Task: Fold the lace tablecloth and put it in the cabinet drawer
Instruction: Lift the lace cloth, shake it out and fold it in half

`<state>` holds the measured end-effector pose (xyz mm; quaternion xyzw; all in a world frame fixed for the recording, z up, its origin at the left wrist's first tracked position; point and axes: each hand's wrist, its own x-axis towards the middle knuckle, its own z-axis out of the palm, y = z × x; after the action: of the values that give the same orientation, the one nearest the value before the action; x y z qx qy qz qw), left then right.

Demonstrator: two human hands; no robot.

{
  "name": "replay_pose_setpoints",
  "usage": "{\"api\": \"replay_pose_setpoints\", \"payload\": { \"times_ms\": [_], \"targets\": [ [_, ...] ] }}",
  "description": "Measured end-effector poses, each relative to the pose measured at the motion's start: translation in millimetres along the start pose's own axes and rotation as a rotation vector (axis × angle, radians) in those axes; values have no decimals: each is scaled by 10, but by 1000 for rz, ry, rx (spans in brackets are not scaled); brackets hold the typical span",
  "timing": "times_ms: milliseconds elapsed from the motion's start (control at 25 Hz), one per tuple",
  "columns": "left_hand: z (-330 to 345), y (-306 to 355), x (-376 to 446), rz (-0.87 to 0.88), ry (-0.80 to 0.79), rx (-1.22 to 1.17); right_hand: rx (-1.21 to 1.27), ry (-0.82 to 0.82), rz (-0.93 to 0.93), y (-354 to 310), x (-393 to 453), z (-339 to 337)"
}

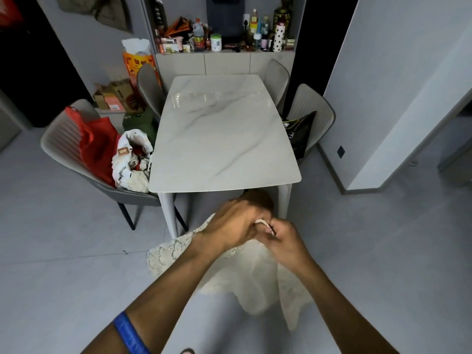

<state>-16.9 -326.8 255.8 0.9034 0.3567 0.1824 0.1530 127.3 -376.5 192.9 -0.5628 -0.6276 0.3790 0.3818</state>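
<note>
The cream lace tablecloth (258, 279) hangs in loose folds below my hands, in front of the near edge of the marble table (224, 139). My left hand (229, 223) and my right hand (283, 241) are close together, both pinching the cloth's upper edge between the fingers. The cloth's lower part drapes toward the grey floor. A light cabinet (224, 63) with flat fronts stands against the far wall behind the table; I cannot tell which front is a drawer.
Grey chairs surround the table: one at left (66, 146) holds a red bag and white bundles, one at right (311, 118) holds a black bag. Bottles and jars crowd the shelf above the cabinet. Boxes sit on the floor at far left.
</note>
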Motion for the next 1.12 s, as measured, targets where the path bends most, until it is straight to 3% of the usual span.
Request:
{"api": "replay_pose_setpoints", "payload": {
  "times_ms": [120, 200, 320, 400, 560, 760, 1000, 1120],
  "targets": [
    [-24, -232, -319, -322, 112, -173, 309, 66, 59, 47, 75, -95],
    [47, -455, -666, -520, 48, -468, 429, 88, 83, 60, 112, -177],
    [311, -520, -913, -559, -45, -987, 541, 1, 81, 21, 180, -203],
    [442, -476, -850, -534, 10, -1137, 575, -59, 75, -47, 216, -163],
    [473, -479, -711, -452, 189, -1084, 735, -169, 161, -125, 211, -257],
    [407, -368, -526, -285, 100, -987, 897, -181, 286, -131, 197, -603],
    [525, -209, -375, -405, 339, -1136, 768, -173, 299, -149, 186, -937],
    [609, -256, -385, -422, 255, -1187, 698, -156, 297, -125, 145, -1044]
  ]
}}
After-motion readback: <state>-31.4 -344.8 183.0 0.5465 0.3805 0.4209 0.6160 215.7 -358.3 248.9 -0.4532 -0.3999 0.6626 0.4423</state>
